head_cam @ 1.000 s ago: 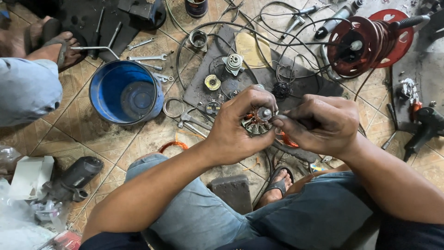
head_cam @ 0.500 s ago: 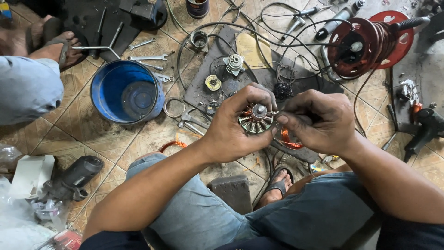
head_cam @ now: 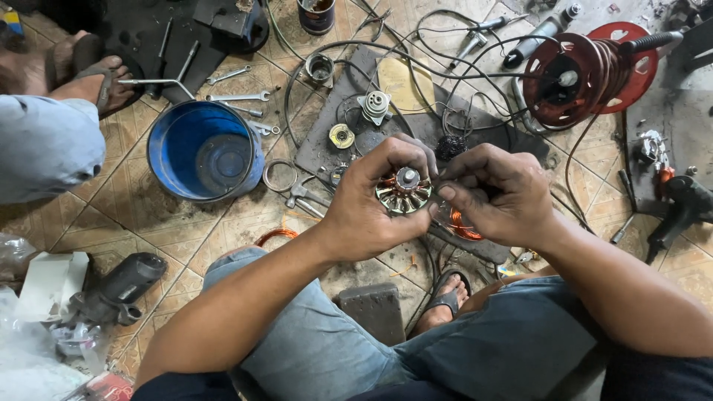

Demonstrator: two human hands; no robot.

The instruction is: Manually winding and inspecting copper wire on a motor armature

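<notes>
left hand (head_cam: 371, 212) curled tight round slotted steel motor rotor (head_cam: 403, 191), held above blue bucket (head_cam: 199, 152)'s right side | right hand (head_cam: 494, 194) pinching thin copper wire (head_cam: 462, 223) at rotor edge | risk: wire may kink or snap on sharp slot edges | 1 glossy orange coil, ribbed metal core

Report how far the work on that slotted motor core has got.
Done: some copper wire sits in the motor core. In hand: left hand grips the core, right hand pinches at its rim, a copper wire coil beneath. Left: most slots look bare; motor parts lie loose on the mat.
</notes>
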